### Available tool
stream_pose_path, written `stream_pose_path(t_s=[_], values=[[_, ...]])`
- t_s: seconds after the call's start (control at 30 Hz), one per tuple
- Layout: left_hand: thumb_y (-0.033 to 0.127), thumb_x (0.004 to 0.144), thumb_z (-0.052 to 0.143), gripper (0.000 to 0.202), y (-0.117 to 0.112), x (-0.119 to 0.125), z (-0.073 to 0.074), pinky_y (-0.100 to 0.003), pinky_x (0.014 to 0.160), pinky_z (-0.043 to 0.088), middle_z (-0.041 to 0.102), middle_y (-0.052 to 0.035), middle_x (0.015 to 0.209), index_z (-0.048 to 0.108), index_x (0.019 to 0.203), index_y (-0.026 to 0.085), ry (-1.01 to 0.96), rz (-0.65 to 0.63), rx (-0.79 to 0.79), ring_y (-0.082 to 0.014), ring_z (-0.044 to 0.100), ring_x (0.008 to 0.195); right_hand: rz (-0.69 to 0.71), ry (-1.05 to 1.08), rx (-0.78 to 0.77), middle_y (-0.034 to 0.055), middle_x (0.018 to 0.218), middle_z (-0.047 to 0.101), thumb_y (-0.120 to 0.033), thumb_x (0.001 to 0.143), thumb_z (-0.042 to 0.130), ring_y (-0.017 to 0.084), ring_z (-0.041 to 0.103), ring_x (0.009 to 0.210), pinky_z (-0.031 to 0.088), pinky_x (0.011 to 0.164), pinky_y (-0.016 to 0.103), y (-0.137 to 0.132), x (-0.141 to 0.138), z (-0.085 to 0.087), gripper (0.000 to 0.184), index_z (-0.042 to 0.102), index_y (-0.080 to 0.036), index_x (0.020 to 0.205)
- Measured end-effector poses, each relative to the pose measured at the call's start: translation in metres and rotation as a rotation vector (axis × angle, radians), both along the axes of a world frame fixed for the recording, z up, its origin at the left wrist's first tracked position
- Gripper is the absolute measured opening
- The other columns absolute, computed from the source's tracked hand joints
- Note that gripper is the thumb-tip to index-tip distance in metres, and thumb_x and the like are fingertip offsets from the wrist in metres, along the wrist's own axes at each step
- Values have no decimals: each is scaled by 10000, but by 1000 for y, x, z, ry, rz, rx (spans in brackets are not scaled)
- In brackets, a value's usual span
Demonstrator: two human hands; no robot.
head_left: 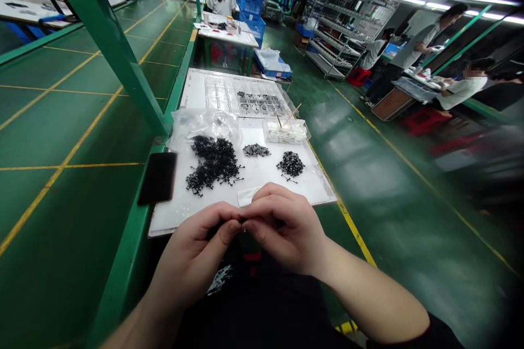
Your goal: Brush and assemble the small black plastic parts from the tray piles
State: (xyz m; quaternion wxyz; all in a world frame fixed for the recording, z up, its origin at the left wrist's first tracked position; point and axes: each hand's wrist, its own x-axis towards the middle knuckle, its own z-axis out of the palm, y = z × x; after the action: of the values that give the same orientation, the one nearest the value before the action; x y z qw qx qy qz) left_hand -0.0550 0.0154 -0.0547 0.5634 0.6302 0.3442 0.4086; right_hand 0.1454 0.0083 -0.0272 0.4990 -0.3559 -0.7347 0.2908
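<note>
My left hand and my right hand meet fingertip to fingertip in front of the near table edge. Both are closed in a pinch. A tiny dark piece shows between the fingertips, too small and covered to name. Beyond my hands, a large heap of small black parts lies on the white tabletop. To its right are a small pile of black and silvery bits and a round pile of black pieces. A white strip lies partly behind my right hand.
A phone lies at the table's left edge, beside a green post. Clear divided trays, a plastic bag and a clear box with sticks stand farther back. Several people work at other tables.
</note>
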Motion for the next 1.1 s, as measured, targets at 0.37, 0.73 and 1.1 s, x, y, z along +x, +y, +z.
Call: stream_pose_path(t_s=[0.37, 0.73, 1.1], values=[[246, 1078, 608, 145, -5, -3, -3, -179, 784, 505, 738, 74, 976, 710, 1125, 339, 197, 60, 190, -97, 689, 876, -125, 61, -383, 1, 866, 642, -214, 979, 669, 134, 592, 733, 490, 644, 272, -4, 11, 4, 127, 714, -221, 1098], [374, 1034, 695, 92, -10, -3, -6, -176, 769, 510, 759, 36, 896, 763, 1042, 312, 62, 192, -65, -122, 671, 834, -323, 776, -1, -76, 976, 766, -208, 992, 738, 184, 758, 1148, 620, 1100, 463, -9, 33, 25, 158, 747, -357, 1043], [378, 981, 765, 92, -16, 7, 6, -158, 606, 457, 715, 34, 813, 785, 964, 290, -147, 278, -206, -99, 598, 705, -360, 1014, -231, -138, 1007, 818, -303, 946, 820, 144, 813, 992, 714, 895, 335, -24, 20, 4, 85, 779, -375, 967]])
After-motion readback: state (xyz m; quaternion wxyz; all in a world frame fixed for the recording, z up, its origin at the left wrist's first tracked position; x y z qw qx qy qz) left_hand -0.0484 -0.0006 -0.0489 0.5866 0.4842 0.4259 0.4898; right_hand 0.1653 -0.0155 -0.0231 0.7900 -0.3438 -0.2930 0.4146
